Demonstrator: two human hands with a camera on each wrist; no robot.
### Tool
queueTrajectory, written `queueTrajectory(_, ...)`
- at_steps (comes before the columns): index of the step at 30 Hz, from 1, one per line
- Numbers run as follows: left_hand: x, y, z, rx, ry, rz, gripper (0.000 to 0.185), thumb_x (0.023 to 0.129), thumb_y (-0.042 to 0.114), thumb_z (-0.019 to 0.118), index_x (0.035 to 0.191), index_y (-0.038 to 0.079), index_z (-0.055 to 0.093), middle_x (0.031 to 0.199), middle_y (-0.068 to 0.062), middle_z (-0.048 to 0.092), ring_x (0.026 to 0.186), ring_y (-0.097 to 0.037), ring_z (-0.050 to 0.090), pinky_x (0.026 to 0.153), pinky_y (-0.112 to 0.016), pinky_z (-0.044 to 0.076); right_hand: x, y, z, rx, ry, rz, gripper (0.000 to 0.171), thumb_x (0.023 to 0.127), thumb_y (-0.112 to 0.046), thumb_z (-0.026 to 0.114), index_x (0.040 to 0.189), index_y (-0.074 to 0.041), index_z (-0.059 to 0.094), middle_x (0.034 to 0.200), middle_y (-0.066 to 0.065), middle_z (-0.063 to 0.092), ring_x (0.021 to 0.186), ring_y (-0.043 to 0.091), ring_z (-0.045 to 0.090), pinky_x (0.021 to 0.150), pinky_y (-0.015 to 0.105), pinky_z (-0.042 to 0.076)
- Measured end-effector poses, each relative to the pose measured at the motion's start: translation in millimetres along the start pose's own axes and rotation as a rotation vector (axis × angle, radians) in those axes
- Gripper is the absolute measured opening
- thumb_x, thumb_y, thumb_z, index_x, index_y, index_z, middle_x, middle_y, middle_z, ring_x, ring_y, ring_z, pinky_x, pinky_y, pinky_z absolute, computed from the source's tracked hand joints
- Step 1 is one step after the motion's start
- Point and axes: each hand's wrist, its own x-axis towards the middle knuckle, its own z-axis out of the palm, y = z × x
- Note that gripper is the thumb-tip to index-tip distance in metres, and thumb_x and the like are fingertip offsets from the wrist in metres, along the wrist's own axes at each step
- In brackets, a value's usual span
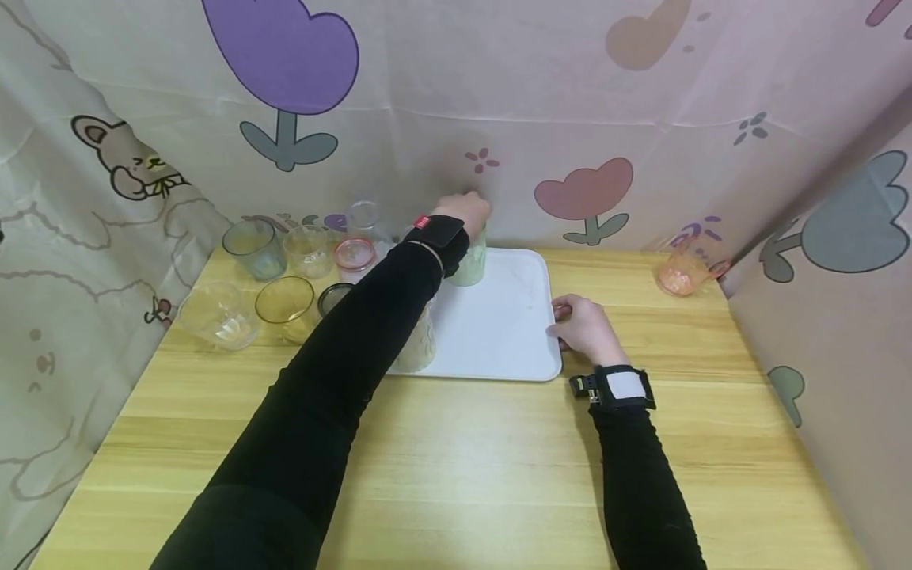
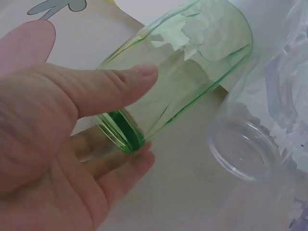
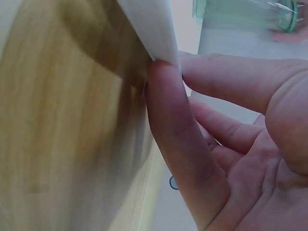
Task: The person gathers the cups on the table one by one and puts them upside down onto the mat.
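At the back of the white tray [image 1: 499,332], my left hand [image 1: 463,212] holds a clear green glass [image 1: 470,265] by its rim end. In the left wrist view the thumb lies along one side of the green glass [image 2: 192,57], with the fingers behind the rim. My right hand [image 1: 587,326] pinches the tray's right edge between thumb and finger, as the right wrist view shows on the tray rim [image 3: 156,33]. Another patterned clear glass [image 1: 419,344] stands at the tray's front left, partly behind my left sleeve.
Left of the tray stand several glasses: a bluish one [image 1: 255,252], an amber one [image 1: 286,309], a clear one [image 1: 221,317], a pink-rimmed one [image 1: 354,257]. An orange glass item [image 1: 685,273] sits at the back right. A patterned cloth [image 1: 427,95] hangs behind the wooden table [image 1: 470,459].
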Motion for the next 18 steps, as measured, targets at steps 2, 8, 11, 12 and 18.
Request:
queueTrajectory(2,-2.5,0.0,-1.0,0.003,0.012,0.006,0.032,0.101,0.006,0.064,0.132,0.007,0.067,0.127,-0.017,0.066,0.113,-0.034,0.065,0.1,-0.05,0.056,-1,-1,0,-0.005,0.002,-0.003,0.055,0.092,0.002,0.071,0.144,0.006,0.053,0.124,0.024,0.062,0.1,0.034,0.067,0.069,0.032,0.063)
queueTrajectory(8,-17.7,5.8,-12.9,0.021,0.059,0.059,0.034,0.102,0.007,0.062,0.136,0.007,0.065,0.127,-0.015,0.063,0.114,-0.03,0.062,0.1,-0.047,0.056,-2,4,-4,-0.016,0.001,-0.022,0.052,0.094,-0.003,0.071,0.142,0.007,0.053,0.123,0.024,0.063,0.092,0.03,0.07,0.068,0.031,0.063)
queueTrajectory(11,-27.6,11.5,-22.0,0.012,0.069,0.106,0.039,0.101,0.005,0.062,0.14,0.008,0.061,0.131,-0.013,0.061,0.116,-0.027,0.06,0.098,-0.045,0.057,-4,6,-8,0.004,0.006,-0.033,0.051,0.096,-0.007,0.071,0.141,0.009,0.053,0.121,0.025,0.064,0.085,0.026,0.072,0.068,0.032,0.063)
queueTrajectory(12,-31.4,13.1,-25.1,0.007,0.072,0.123,0.042,0.1,0.005,0.063,0.142,0.009,0.06,0.133,-0.012,0.06,0.117,-0.026,0.06,0.097,-0.044,0.057,-5,7,-10,0.013,0.011,-0.037,0.051,0.096,-0.009,0.07,0.141,0.009,0.053,0.12,0.025,0.064,0.083,0.025,0.072,0.068,0.032,0.063)
queueTrajectory(18,-65.6,18.9,-40.1,-0.055,0.132,0.175,0.057,0.099,0.011,0.069,0.152,0.012,0.05,0.148,-0.01,0.052,0.129,-0.022,0.055,0.1,-0.037,0.056,-13,8,-17,0.033,0.098,-0.075,0.053,0.099,-0.019,0.068,0.143,0.006,0.053,0.118,0.022,0.066,0.078,0.028,0.074,0.067,0.034,0.061)
